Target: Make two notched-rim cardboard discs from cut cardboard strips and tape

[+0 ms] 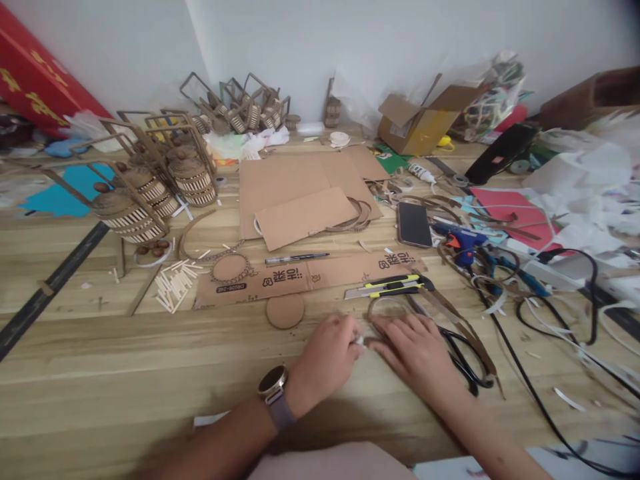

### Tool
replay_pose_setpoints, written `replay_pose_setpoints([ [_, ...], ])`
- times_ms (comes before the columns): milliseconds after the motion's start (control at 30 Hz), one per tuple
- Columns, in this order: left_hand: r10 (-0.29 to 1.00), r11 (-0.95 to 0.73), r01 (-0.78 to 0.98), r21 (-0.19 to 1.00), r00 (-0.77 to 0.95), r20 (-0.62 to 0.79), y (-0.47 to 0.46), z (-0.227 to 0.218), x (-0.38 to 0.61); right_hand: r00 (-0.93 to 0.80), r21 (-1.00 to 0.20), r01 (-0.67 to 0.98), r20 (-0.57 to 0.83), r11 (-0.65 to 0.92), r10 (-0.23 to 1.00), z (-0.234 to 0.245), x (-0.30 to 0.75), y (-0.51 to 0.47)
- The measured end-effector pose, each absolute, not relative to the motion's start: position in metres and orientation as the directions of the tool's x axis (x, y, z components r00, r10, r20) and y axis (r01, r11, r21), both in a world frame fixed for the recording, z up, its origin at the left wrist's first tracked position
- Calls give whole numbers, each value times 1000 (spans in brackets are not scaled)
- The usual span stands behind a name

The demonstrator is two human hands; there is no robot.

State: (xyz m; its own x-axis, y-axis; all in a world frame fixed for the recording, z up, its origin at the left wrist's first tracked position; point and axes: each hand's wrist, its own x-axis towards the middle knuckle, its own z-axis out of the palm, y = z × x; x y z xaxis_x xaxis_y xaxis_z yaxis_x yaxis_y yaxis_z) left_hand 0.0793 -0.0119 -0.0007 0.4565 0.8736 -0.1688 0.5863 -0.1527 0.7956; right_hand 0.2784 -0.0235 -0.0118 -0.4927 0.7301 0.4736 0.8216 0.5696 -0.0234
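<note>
My left hand (327, 357), with a watch on its wrist, is closed in a pinch on a small whitish piece (359, 340), largely hidden by the fingers. Just to its right my right hand (415, 347) rests low over the table, fingers stretched forward and thumb apart. A pale ring of strip (393, 305) shows beyond its fingertips. Beside that hand lie black-handled scissors (470, 363), partly covered, and a brown strip (463, 323). Ahead are yellow-and-black utility knives (395, 285). A round cardboard disc (285, 311) lies in front of the left hand.
A printed cardboard strip (300, 279), a pen (297, 257) and cardboard sheets (300, 173) lie ahead. Small lidded baskets (133, 217) and wooden sticks (175, 283) are at left. Rightward are a phone (414, 225), a blue glue gun (465, 243) and its black cord (515, 347).
</note>
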Motion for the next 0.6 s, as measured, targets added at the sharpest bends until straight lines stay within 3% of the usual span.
replay_pose_setpoints([
  [100, 867, -122, 575, 809, 459, -196, -13, 0, 81, -414, -206, 828, 400, 521, 817, -12, 275, -28],
  [267, 859, -293, 569, 769, 510, -49, -18, 1, 82, -428, -494, 735, 195, 465, 883, -5, 264, -29],
  [467, 849, -451, 730, 513, 529, -7, -21, 3, 57, -250, -616, 728, 170, 301, 953, -10, 263, -24],
  [533, 859, -466, 774, 429, 512, 10, -23, 9, 43, -179, -715, 663, 134, 220, 975, -9, 260, -27],
  [600, 862, -505, 799, 327, 489, 135, -26, 20, 30, -94, -840, 534, 46, 89, 994, -5, 251, -31],
])
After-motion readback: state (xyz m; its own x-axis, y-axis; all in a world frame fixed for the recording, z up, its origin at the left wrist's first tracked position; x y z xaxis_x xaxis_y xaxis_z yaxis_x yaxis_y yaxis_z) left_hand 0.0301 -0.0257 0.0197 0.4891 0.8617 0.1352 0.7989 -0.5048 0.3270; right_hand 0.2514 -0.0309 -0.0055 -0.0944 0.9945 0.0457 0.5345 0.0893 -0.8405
